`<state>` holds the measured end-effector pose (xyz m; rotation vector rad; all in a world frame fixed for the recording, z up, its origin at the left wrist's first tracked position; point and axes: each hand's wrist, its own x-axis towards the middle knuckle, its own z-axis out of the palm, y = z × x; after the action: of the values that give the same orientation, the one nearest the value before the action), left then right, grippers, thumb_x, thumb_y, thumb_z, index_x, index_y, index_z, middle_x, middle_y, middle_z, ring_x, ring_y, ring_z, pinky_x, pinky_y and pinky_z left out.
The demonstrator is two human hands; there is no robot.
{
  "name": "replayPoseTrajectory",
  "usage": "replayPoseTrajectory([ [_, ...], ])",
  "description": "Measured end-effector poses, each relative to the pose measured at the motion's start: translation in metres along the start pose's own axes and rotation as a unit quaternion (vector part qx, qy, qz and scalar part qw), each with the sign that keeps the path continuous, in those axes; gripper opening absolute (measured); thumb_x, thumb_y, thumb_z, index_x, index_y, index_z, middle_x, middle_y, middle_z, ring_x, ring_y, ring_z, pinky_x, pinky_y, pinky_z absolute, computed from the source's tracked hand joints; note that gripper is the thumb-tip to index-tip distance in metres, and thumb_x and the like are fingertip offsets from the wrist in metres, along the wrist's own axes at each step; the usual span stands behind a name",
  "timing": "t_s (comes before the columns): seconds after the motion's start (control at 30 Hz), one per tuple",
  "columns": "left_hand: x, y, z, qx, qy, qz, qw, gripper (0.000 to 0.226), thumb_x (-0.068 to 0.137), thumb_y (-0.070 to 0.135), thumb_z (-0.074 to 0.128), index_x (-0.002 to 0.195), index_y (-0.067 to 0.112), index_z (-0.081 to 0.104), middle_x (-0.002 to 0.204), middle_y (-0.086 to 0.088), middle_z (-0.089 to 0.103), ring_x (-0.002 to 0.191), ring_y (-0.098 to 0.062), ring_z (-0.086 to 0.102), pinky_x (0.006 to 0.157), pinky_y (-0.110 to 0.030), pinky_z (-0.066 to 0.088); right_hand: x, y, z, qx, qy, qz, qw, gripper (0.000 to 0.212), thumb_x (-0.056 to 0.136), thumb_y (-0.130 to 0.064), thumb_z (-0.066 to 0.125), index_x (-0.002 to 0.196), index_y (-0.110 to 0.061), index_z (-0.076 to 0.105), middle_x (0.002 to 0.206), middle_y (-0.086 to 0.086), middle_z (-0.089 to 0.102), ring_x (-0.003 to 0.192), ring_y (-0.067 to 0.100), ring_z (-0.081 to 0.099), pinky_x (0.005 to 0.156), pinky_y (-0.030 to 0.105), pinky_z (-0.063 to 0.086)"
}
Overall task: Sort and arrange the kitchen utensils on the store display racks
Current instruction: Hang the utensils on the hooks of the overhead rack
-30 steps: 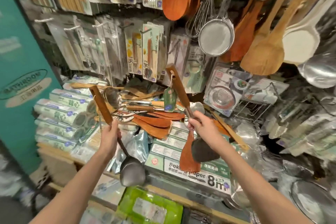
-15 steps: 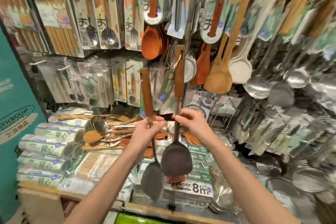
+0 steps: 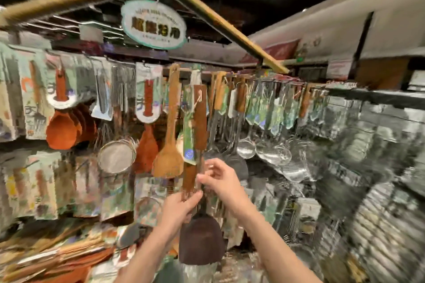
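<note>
I hold a spatula upright in front of the hanging rack; its dark blade (image 3: 201, 240) points down and its wooden handle (image 3: 200, 119), with a green tag (image 3: 189, 145), points up. My right hand (image 3: 222, 182) pinches its thin shaft just under the handle. My left hand (image 3: 180, 210) grips a second wooden-handled utensil (image 3: 189, 178) right beside it; that utensil's head is hidden behind the hand and blade. The two hands touch. The frame is blurred.
A rail (image 3: 230, 74) carries wooden spatulas (image 3: 167, 161), orange spoons (image 3: 61, 131), a mesh strainer (image 3: 116, 156) and steel ladles (image 3: 246, 148). An oval sign (image 3: 153, 23) hangs above. Loose wooden utensils (image 3: 57, 257) lie piled at the lower left. Wire goods (image 3: 379, 225) fill the right.
Both hands have lifted their utensils from above the pile up to the hanging rack and come together. The view has tilted upward.
</note>
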<state>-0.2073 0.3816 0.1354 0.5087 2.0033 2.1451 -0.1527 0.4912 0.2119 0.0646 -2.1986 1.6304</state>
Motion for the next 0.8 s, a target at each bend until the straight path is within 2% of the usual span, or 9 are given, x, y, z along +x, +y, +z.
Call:
replayPoseTrajectory([
  [0.07,0.009,0.003,0.034,-0.011,0.006,0.001,1.000,0.031,0.087,0.016,0.064,0.059,0.016,0.049,0.045,0.001,0.035,0.037,-0.008,0.028,0.036,-0.018,0.021,0.009,0.001,-0.034,0.008,0.005,-0.013,1.000,0.020,0.083,0.004,0.065,0.094,-0.007,0.052,0.074,0.002,0.048,0.067,0.009,0.047,0.065,0.019,0.043],
  [0.17,0.022,0.004,0.074,-0.041,-0.010,-0.015,0.999,0.024,0.086,0.017,0.064,0.064,0.013,0.054,0.048,0.002,0.036,0.039,-0.009,0.027,0.039,-0.020,0.020,0.029,-0.010,-0.078,0.014,0.016,-0.045,0.999,0.025,0.085,-0.007,0.066,0.103,-0.015,0.051,0.091,0.005,0.054,0.078,0.011,0.055,0.072,0.028,0.052],
  [0.27,0.039,0.008,0.098,-0.056,-0.004,-0.024,0.998,0.023,0.087,0.017,0.063,0.066,0.015,0.054,0.046,0.005,0.034,0.038,-0.008,0.026,0.038,-0.019,0.019,0.055,-0.026,-0.107,-0.032,0.021,-0.090,0.995,0.036,0.086,-0.015,0.066,0.115,-0.024,0.045,0.100,-0.001,0.055,0.078,0.011,0.058,0.074,0.032,0.053],
  [0.33,0.049,0.013,0.109,-0.059,0.002,-0.020,0.998,0.025,0.086,0.018,0.064,0.065,0.016,0.052,0.044,0.008,0.033,0.037,-0.007,0.026,0.038,-0.019,0.019,0.069,-0.029,-0.117,-0.116,0.033,-0.120,0.985,0.043,0.086,-0.024,0.066,0.123,-0.028,0.042,0.099,-0.011,0.054,0.075,0.002,0.055,0.070,0.024,0.049],
  [0.4,0.060,0.020,0.118,-0.058,0.004,-0.018,0.998,0.028,0.087,0.018,0.064,0.064,0.017,0.047,0.043,0.009,0.033,0.037,-0.007,0.026,0.038,-0.019,0.019,0.081,-0.028,-0.124,-0.162,0.055,-0.140,0.975,0.049,0.086,-0.030,0.066,0.127,-0.032,0.040,0.099,-0.015,0.055,0.080,-0.005,0.055,0.067,0.017,0.045],
  [0.5,0.074,0.029,0.131,-0.051,0.010,-0.011,0.999,0.028,0.088,0.015,0.062,0.066,0.014,0.044,0.040,0.011,0.034,0.034,-0.005,0.028,0.037,-0.018,0.021,0.093,-0.027,-0.133,-0.128,0.061,-0.162,0.976,0.060,0.087,-0.025,0.066,0.134,-0.037,0.031,0.096,-0.016,0.055,0.076,-0.001,0.059,0.065,0.014,0.047],
  [0.6,0.085,0.036,0.138,-0.044,0.001,-0.005,0.999,0.022,0.089,0.015,0.060,0.073,0.012,0.046,0.046,0.008,0.033,0.036,-0.006,0.028,0.038,-0.018,0.022,0.102,-0.027,-0.139,-0.105,0.057,-0.191,0.974,0.070,0.091,-0.016,0.059,0.135,-0.056,0.021,0.095,-0.014,0.058,0.072,0.002,0.062,0.063,0.018,0.053],
  [0.7,0.094,0.044,0.139,-0.034,-0.005,0.004,0.999,0.020,0.089,0.022,0.061,0.075,0.012,0.051,0.046,0.010,0.033,0.037,-0.005,0.029,0.038,-0.017,0.024,0.113,-0.026,-0.146,-0.117,0.063,-0.199,0.971,0.074,0.094,-0.015,0.054,0.130,-0.069,0.017,0.105,-0.008,0.060,0.078,-0.004,0.058,0.066,0.012,0.048],
  [0.8,0.101,0.053,0.136,-0.036,0.014,0.021,0.999,0.014,0.088,0.027,0.062,0.094,0.014,0.064,0.045,0.013,0.040,0.039,-0.005,0.033,0.038,-0.018,0.027,0.126,-0.024,-0.153,-0.107,0.074,-0.206,0.970,0.074,0.095,-0.013,0.053,0.133,-0.065,0.018,0.122,-0.002,0.057,0.078,-0.006,0.056,0.066,0.009,0.046],
])
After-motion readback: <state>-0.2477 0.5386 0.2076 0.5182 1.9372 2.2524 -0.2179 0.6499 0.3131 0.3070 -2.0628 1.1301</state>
